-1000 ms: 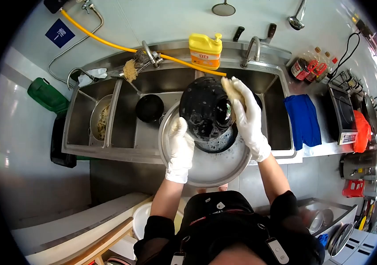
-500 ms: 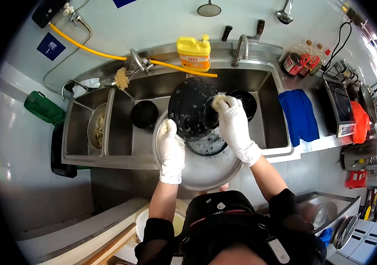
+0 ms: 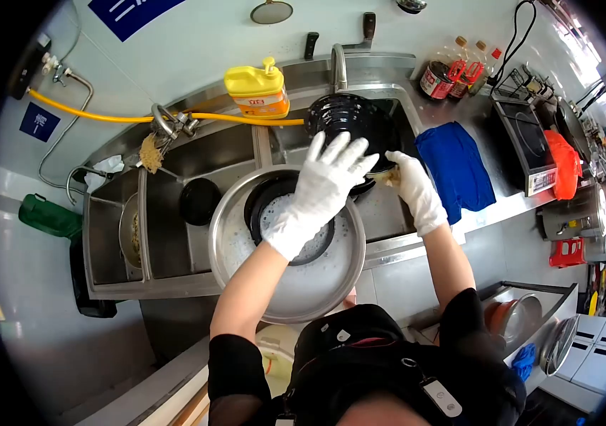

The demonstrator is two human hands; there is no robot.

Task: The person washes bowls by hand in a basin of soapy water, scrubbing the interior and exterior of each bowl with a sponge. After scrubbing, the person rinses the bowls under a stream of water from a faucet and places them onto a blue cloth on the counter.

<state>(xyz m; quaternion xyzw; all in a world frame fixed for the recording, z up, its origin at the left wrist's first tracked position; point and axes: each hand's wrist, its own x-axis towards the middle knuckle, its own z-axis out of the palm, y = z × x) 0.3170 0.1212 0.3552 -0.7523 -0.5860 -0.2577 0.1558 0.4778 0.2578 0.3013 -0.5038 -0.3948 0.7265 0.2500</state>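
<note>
Reaching over the wide steel basin (image 3: 228, 245) of suds, we spread our open left hand (image 3: 317, 192); our right hand (image 3: 411, 186) grips a sponge (image 3: 386, 174) beside the black bowl (image 3: 345, 115) behind the basin.

Long stainless-steel sink counter (image 3: 417, 245) with several basins along a pale wall. Resting across its front rim, a large round steel basin (image 3: 246, 277) of soapy water. On the back ledge, a yellow plastic detergent jug (image 3: 257, 89). On the right-hand drainboard, a folded blue cloth (image 3: 456, 170), dark sauce bottles with red caps (image 3: 452, 71) and a black induction hob (image 3: 523, 145).
</note>
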